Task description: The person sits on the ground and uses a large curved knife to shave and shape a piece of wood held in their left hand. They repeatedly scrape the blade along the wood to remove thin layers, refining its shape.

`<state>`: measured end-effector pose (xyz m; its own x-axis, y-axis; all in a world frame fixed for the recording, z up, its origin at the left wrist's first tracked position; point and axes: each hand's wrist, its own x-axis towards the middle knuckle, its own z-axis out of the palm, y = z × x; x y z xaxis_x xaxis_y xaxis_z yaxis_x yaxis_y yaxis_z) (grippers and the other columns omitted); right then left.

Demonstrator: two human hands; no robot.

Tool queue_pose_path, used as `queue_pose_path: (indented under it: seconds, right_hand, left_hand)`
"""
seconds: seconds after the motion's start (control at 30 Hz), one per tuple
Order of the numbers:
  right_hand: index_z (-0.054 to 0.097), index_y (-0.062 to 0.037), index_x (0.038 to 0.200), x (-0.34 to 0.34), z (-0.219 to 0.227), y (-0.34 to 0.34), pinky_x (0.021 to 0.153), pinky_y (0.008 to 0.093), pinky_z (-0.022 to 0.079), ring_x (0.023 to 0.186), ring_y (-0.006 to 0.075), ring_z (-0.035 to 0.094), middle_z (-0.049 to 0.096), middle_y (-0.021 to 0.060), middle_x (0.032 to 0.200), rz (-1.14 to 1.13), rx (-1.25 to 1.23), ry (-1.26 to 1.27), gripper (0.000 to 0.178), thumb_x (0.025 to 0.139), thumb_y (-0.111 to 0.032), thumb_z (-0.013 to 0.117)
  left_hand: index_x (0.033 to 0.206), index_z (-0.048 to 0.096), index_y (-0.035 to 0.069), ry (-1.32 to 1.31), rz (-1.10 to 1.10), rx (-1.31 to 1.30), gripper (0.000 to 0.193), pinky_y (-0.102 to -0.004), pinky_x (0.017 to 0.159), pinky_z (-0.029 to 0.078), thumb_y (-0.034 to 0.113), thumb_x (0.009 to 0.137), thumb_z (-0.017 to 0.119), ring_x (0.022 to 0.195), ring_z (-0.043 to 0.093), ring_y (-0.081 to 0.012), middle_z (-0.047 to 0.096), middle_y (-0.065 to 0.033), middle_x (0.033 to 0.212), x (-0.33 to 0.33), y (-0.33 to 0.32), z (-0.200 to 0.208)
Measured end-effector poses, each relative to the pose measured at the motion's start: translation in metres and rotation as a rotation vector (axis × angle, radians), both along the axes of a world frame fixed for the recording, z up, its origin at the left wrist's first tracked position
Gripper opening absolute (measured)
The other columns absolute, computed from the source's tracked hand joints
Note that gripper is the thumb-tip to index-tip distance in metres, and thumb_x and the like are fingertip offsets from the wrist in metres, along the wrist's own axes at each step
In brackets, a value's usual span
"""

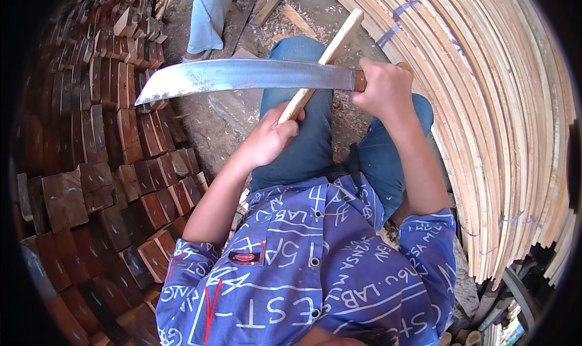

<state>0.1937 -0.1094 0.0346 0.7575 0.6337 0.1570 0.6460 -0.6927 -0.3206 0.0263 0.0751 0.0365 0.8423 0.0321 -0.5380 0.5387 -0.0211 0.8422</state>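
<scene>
My right hand (385, 88) is closed round the wooden handle of a machete (242, 76). Its broad steel blade reaches left across my knees, with the pointed tip at the far left. A pale wooden stick (342, 36) slants up and away over my left thigh, and my left hand (274, 135) grips its near end. The blade lies across the stick's middle and covers part of it; whether the edge bites into the wood I cannot tell. Beneath both are my legs in blue trousers (297, 146).
Stacked reddish-brown wood blocks (115, 206) rise along the left. Long pale wooden strips (479, 103), tied in bundles, curve along the right. Shavings and offcuts (297, 18) litter the ground ahead. Another person's leg in light blue trousers (209, 18) stands at the far left.
</scene>
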Motion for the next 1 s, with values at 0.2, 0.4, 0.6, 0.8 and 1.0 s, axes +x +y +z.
queue_pose_path:
  seconds: [0.2,0.4,0.6,0.8,1.0]
  right_hand:
    - [0.069,0.0004,0.089,0.091,-0.002,-0.095,0.074,0.0448,0.05,0.082,0.0395,0.065,0.066,0.0261,0.081,-0.651,-0.1,0.238,0.029,0.073,-0.021,0.057]
    - [0.058,0.0034,0.068,0.028,-0.036,-0.165,0.059,0.0399,0.044,0.057,0.0288,0.057,0.057,0.018,0.06,-0.775,0.125,0.355,0.022,0.077,-0.016,0.062]
    - [0.056,0.0025,0.069,-0.05,-0.023,-0.089,0.051,0.0398,0.042,0.053,0.038,0.055,0.053,0.0205,0.056,-0.449,0.223,0.446,0.029,0.079,-0.021,0.07]
    - [0.057,0.0027,0.069,-0.062,-0.031,-0.05,0.05,0.0398,0.042,0.051,0.0373,0.055,0.054,0.0193,0.055,-0.36,0.392,0.574,0.029,0.08,-0.021,0.071]
    - [0.059,0.0021,0.072,-0.065,-0.024,-0.044,0.052,0.0407,0.044,0.053,0.0376,0.057,0.056,0.0184,0.056,-0.347,0.375,0.584,0.027,0.079,-0.021,0.071]
  left_hand:
    - [0.095,0.048,0.004,0.056,0.058,-0.217,0.023,-0.025,0.041,0.03,0.012,0.073,0.047,0.048,0.038,-0.0083,0.042,-0.0012,0.065,-0.019,0.006,-0.003]
    - [0.097,0.046,0.003,0.076,0.056,-0.225,0.024,-0.0247,0.04,0.031,0.009,0.073,0.047,0.048,0.037,-0.0082,0.042,-0.001,0.066,-0.005,0.005,-0.002]
    - [0.098,0.045,0.003,0.088,0.033,-0.212,0.025,-0.0235,0.044,0.033,0.006,0.074,0.045,0.053,0.04,-0.0081,0.043,-0.0018,0.069,-0.005,-0.002,0.002]
    - [0.101,0.044,0.005,0.063,0.181,-0.099,0.029,-0.0252,0.048,0.034,0.007,0.073,0.049,0.056,0.035,-0.008,0.038,0.0005,0.07,-0.02,0.001,0.009]
    - [0.097,0.043,-0.005,-0.073,-0.007,0.733,0.031,-0.0506,0.067,0.046,0.009,0.072,0.053,0.07,0.058,-0.0451,0.056,-0.029,0.073,-0.012,0.001,0.007]
